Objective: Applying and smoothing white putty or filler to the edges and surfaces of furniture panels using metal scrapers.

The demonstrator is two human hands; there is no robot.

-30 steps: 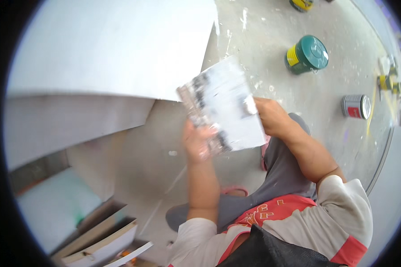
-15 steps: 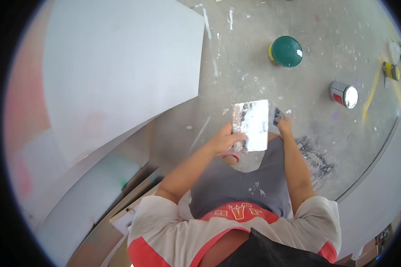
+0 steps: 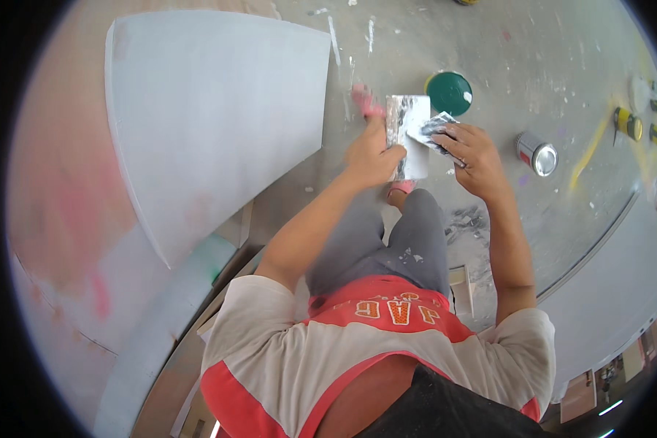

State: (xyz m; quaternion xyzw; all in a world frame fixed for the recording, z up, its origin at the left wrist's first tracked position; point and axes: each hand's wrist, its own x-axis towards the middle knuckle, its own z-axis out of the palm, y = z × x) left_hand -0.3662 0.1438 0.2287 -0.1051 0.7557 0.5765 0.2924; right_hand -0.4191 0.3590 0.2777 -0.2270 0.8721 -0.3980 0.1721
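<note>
1. Head view: just left of the green bucket (image 3: 450, 93), the left hand (image 3: 373, 155) is gripping a smeared plate (image 3: 415, 111).
2. Below the bucket, the right hand (image 3: 476, 157) is clasping a flat scraper (image 3: 428, 131) over the plate.
3. I am judging this a scraping stroke; the next is seemingly calling for a steady plate.

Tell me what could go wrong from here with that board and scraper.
The left hand grips the white board along one side, so a firm push from the flat scraper in the right hand might tip it.

The green bucket stands on the floor ahead, so a careless step forward could knock it.
</note>
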